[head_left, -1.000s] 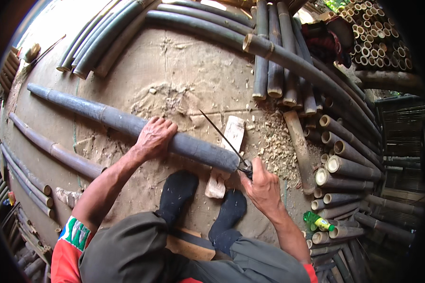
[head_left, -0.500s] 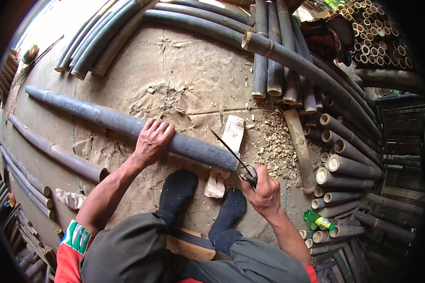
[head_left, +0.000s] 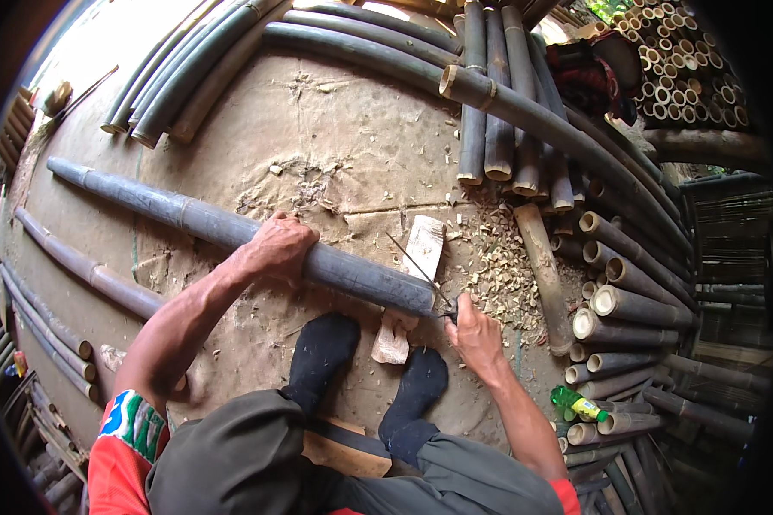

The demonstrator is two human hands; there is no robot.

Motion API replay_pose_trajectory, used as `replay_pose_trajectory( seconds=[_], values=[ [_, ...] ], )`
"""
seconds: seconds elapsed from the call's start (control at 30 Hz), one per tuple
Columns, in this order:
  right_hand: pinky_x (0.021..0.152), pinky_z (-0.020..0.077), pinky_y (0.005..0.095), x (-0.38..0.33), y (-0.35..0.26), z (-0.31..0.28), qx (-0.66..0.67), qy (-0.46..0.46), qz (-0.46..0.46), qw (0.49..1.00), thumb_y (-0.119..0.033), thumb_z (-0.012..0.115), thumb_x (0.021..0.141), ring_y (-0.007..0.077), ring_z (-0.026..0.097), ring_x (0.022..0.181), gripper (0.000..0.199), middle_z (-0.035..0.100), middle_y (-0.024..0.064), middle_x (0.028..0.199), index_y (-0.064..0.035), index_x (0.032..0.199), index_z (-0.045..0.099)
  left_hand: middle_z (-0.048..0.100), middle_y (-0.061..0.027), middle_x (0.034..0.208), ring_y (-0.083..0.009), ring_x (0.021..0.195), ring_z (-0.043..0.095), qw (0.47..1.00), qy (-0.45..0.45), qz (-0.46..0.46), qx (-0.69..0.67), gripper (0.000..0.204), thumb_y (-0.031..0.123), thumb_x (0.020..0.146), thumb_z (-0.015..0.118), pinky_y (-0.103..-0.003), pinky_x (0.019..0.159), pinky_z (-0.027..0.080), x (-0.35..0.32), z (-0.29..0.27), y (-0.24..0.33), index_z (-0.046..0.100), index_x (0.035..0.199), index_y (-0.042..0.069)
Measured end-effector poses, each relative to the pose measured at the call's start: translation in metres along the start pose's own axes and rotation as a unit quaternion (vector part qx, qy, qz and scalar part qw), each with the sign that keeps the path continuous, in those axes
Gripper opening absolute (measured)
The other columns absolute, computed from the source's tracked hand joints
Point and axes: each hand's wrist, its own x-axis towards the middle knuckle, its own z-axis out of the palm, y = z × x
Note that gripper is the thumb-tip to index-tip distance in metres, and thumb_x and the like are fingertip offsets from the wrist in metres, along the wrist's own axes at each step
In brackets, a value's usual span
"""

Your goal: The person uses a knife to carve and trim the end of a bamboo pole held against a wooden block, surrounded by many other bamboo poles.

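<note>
A long grey bamboo pole [head_left: 206,219] lies slantwise in front of me, its near right end on a pale wooden block [head_left: 391,339]. My left hand [head_left: 285,243] is closed over the top of the pole, right of its middle. In my right hand [head_left: 477,335], just beyond the pole's right end, is the black handle of a handsaw [head_left: 416,264]. Its thin blade shows nearly edge-on, slanting up and left across that end; whether the teeth touch the bamboo I cannot tell. Another pale wooden block [head_left: 427,240] lies behind the pole.
Bamboo chips [head_left: 511,270] litter the floor at right, beside a short bamboo piece [head_left: 544,279]. Stacked bamboo poles [head_left: 636,305] line the right side, with a green bottle [head_left: 575,402] near them. More poles [head_left: 202,73] lie at the back. My socked feet [head_left: 322,352] are close below the pole.
My left hand has rolled forward over the pole, its wrist higher and the elbow further out. My right hand and the saw have turned slightly. The pole has barely moved.
</note>
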Motion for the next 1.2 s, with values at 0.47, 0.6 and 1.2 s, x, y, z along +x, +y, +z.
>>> replay_pose_trajectory(
  seconds=[0.47,0.6,1.2],
  values=[
    [0.057,0.0602,0.0523,-0.008,-0.023,-0.024,-0.004,-0.01,0.001,1.0,-0.018,0.078,0.103,0.0402,0.077,0.067,0.033,0.073,0.02,0.083,0.0003,0.111,0.052,0.076,-0.0115,0.102,-0.0342,0.109,0.074,0.999,0.054,-0.006,-0.001,0.071,0.039,0.048,0.105,-0.05,0.109,0.049,-0.009,0.008,0.004,0.073,0.105,0.011],
    [0.056,0.0591,0.05,0.002,-0.055,-0.063,0.078,0.124,-0.131,0.981,-0.023,0.077,0.105,0.0389,0.076,0.067,0.034,0.072,0.0191,0.081,0.0001,0.112,0.053,0.075,-0.0105,0.105,-0.033,0.114,0.072,0.993,0.118,-0.004,-0.009,0.067,0.039,0.051,0.102,-0.049,0.111,0.048,-0.014,0.023,-0.004,0.071,0.103,0.011],
    [0.056,0.0603,0.0485,-0.002,-0.004,-0.018,-0.022,-0.006,-0.029,0.999,-0.021,0.08,0.104,0.0362,0.074,0.063,0.036,0.07,0.0223,0.08,0.0005,0.113,0.052,0.073,-0.0101,0.102,-0.0319,0.109,0.071,0.975,0.219,0.019,0.016,0.04,0.031,0.074,0.087,-0.049,0.111,0.048,-0.016,0.039,0.0,0.069,0.102,0.01]
  ],
)
